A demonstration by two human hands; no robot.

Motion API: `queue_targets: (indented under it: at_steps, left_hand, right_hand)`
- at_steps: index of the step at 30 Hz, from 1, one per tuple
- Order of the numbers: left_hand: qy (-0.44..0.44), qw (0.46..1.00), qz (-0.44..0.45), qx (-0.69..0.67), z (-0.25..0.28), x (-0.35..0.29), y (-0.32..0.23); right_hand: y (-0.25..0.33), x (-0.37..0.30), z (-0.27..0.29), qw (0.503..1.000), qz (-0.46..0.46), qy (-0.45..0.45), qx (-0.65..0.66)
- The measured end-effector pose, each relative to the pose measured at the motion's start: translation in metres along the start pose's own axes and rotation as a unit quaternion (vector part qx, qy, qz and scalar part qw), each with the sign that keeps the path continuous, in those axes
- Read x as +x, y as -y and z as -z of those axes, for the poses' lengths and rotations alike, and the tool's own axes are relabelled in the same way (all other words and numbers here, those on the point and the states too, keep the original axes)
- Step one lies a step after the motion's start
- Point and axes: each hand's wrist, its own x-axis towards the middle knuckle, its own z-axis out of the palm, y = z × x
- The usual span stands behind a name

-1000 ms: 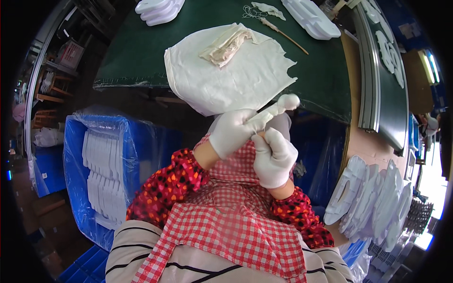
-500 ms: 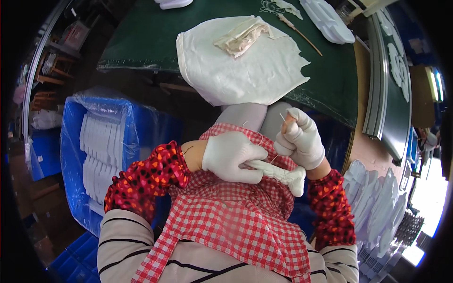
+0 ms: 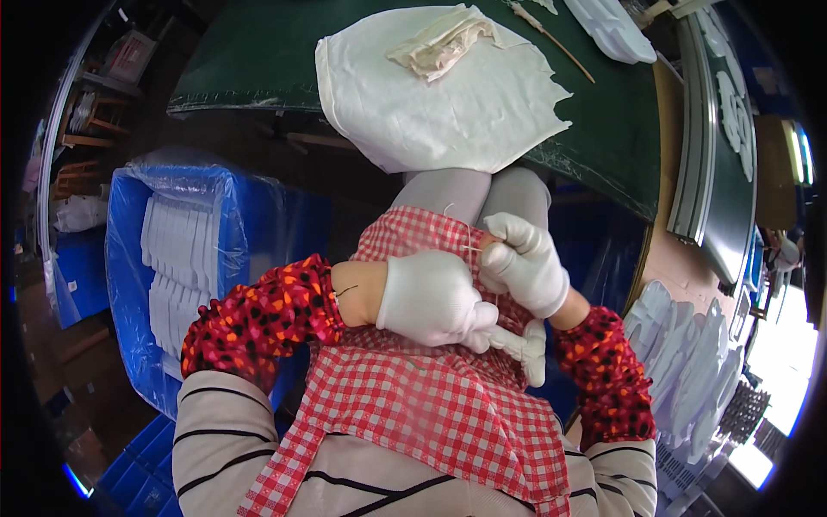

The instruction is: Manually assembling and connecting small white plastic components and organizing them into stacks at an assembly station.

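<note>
My left hand (image 3: 432, 297), in a white knit glove, is closed around a narrow white cloth bundle (image 3: 533, 355) above my lap. The bundle's knobby end sticks out to the right, and the rest is hidden in the hand. My right hand (image 3: 532, 269), also gloved but with a bare fingertip showing, is just above and to the right. Its thumb and finger pinch a thin white string (image 3: 470, 248), whose loose end points left over the checked apron (image 3: 405, 388).
A large white cloth (image 3: 439, 129) overhangs the green table (image 3: 241, 77), with a crumpled cloth (image 3: 444, 43) on it. A thin stick (image 3: 560, 43) and white molded pieces (image 3: 607, 30) lie farther right. A plastic-lined blue bin (image 3: 125, 284) of white pieces stands left; more white pieces (image 3: 685, 345) stand right.
My right hand has come down and left, toward my left hand, with the string. My left hand has turned and closed farther along the bundle. The view has shifted slightly.
</note>
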Motion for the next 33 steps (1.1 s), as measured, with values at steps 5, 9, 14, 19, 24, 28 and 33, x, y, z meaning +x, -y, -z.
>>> queue_targets:
  at_steps: [5,9,14,19,24,28,33]
  left_hand:
    - [-0.042,0.992,0.073,-0.090,0.007,-0.012,-0.005]
    - [-0.032,0.999,-0.020,-0.032,0.010,-0.009,-0.006]
    - [-0.029,0.999,-0.016,-0.025,0.015,-0.005,-0.017]
    - [-0.029,0.988,0.009,-0.149,0.009,-0.012,-0.014]
    - [-0.057,0.943,0.168,-0.280,0.017,-0.015,-0.009]
    - [-0.178,0.897,0.257,-0.312,0.016,-0.015,-0.009]
    - [-0.302,0.774,0.335,-0.444,0.023,-0.016,0.002]
  right_hand:
    - [-0.015,-0.018,-0.007,0.958,-0.033,-0.062,0.280]
    - [-0.008,-0.023,-0.010,0.975,-0.211,0.025,0.065]
    - [-0.013,-0.035,-0.005,0.952,-0.156,0.053,0.256]
    - [-0.015,-0.029,-0.012,0.962,-0.087,0.028,0.257]
    - [-0.021,-0.025,-0.011,0.953,-0.065,-0.040,0.293]
    - [-0.028,-0.019,-0.035,0.936,-0.023,-0.232,0.265]
    - [-0.029,-0.013,-0.037,0.965,0.014,-0.207,0.160]
